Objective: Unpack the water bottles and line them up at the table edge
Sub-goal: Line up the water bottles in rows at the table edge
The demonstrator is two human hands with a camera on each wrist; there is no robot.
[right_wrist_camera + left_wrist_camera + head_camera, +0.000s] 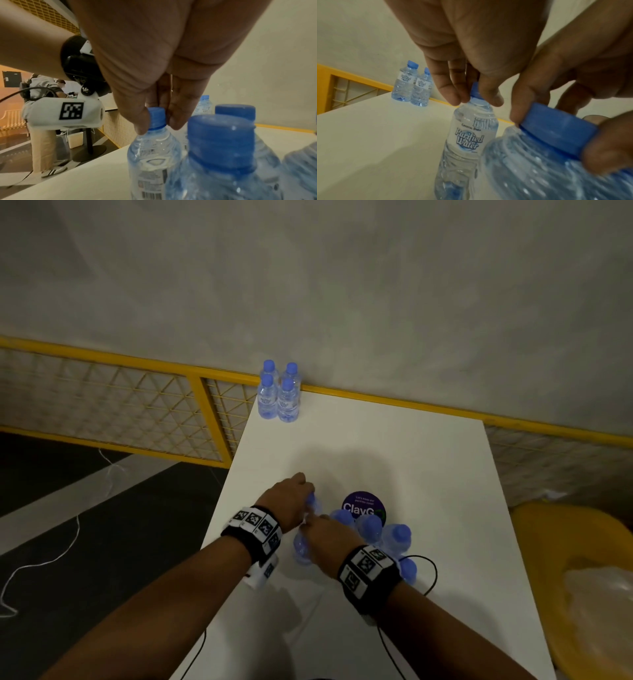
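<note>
On table [428, 460], clear blue-capped bottles [370, 529]

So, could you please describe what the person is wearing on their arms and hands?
Both hands, left hand and right hand, are bare, with no sleeves. Each wrist has a black band carrying square black-and-white marker tiles, a white camera housing bearing another marker, and a thin black cable.

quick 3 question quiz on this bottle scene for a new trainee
1. True or false: the left hand pinches a bottle by its cap.
2. How many bottles stand at the far corner of the table?
3. The right hand grips its bottle at: A) the base B) the cap C) the label

Key: 1 true; 2 four; 3 B
</note>
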